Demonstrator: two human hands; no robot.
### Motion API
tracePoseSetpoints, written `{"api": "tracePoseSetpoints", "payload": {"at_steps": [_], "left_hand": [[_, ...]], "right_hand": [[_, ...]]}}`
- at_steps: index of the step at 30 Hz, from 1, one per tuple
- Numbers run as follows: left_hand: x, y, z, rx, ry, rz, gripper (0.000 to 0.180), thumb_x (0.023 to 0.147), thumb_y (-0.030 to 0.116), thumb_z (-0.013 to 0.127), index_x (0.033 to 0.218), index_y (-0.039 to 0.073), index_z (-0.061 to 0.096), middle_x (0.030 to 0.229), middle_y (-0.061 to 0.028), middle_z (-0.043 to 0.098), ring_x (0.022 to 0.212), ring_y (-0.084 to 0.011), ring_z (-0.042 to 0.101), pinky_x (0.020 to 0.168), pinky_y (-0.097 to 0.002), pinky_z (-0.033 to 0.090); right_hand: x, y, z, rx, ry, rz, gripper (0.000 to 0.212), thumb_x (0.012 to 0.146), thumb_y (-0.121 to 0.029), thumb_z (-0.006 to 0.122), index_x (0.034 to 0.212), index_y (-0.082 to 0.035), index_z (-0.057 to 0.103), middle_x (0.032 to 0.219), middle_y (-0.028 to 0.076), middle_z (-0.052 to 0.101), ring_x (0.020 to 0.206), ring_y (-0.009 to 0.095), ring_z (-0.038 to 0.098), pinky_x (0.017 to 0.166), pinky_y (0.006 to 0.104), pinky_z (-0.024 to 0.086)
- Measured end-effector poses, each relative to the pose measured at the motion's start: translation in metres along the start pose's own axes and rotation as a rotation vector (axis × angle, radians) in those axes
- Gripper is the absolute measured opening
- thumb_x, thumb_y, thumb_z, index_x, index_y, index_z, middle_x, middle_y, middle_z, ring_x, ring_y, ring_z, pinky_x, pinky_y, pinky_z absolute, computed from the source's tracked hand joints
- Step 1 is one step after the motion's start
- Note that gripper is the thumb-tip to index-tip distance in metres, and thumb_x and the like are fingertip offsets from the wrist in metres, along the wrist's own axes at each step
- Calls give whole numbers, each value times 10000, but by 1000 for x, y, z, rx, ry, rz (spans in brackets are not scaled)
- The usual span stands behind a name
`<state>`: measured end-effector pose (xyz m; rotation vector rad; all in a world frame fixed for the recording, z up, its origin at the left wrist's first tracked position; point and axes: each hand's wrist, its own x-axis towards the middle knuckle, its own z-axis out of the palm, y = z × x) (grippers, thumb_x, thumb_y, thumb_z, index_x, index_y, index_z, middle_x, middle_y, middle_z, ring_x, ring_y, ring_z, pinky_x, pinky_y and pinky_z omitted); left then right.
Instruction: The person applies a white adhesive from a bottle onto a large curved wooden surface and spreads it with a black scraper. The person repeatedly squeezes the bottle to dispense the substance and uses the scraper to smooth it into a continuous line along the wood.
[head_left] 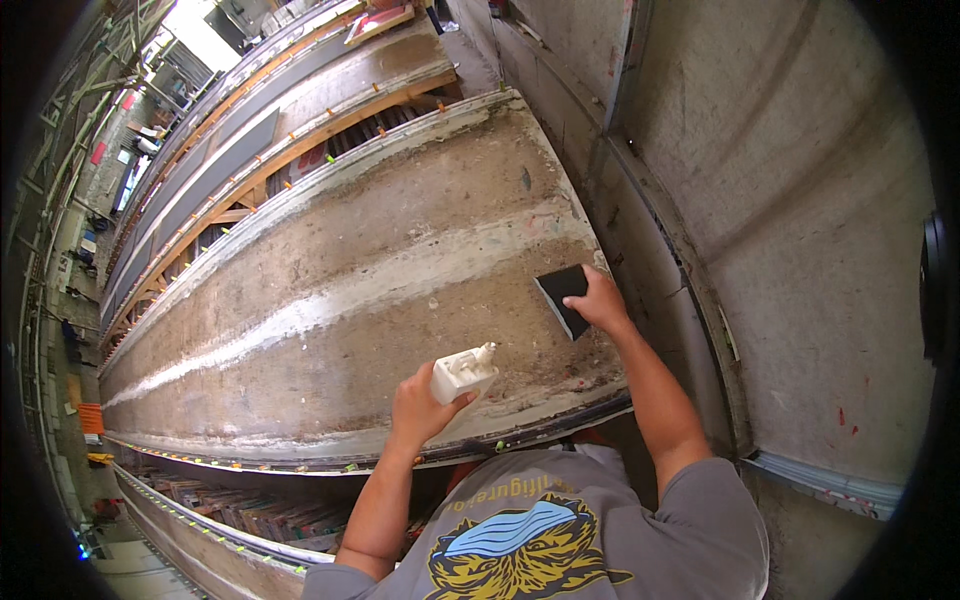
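Observation:
My left hand (pixel 416 408) is wrapped round a white plastic bottle (pixel 464 372), boxy with a small spout on top, held above the near part of a long work table (pixel 330 215). Further right, my right hand (pixel 600 300) grips a thin, dark, square sheet (pixel 560 290) with a pale edge by its right side, thumb on top. The sheet is tilted over the table near its right end. Whether it touches the surface I cannot tell. Brown and stained, the tabletop has a pale, shiny band along its length.
Small coloured clips line the table's edges. Beyond it stand more long tables with wooden frames (pixel 350 115) and a grey strip (pixel 235 145). A concrete wall (pixel 800 220) rises close on the right. Stacked pieces (pixel 240 510) lie beneath the table at the lower left.

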<state>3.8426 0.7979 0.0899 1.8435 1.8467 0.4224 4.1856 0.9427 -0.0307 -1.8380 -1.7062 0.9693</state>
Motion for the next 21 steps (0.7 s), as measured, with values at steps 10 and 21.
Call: {"api": "tracePoseSetpoints", "payload": {"at_steps": [10, 21], "left_hand": [[38, 67, -2, 231, -175, 212, 654, 783, 522, 826, 1199, 59, 624, 976, -184, 738, 906, -378, 727, 790, -482, 555], [66, 122, 18, 479, -352, 334, 549, 798, 443, 824, 1119, 51, 610, 965, -191, 740, 903, -379, 733, 789, -504, 561]], "right_hand": [[-79, 81, -48, 431, 597, 232, 663, 728, -108, 855, 1310, 54, 582, 1213, 184, 693, 1113, 333, 679, 979, 406, 499], [-107, 119, -49, 566, 512, 323, 744, 744, -104, 844, 1410, 13, 535, 1376, 212, 624, 1267, 328, 613, 1100, 401, 418]]}}
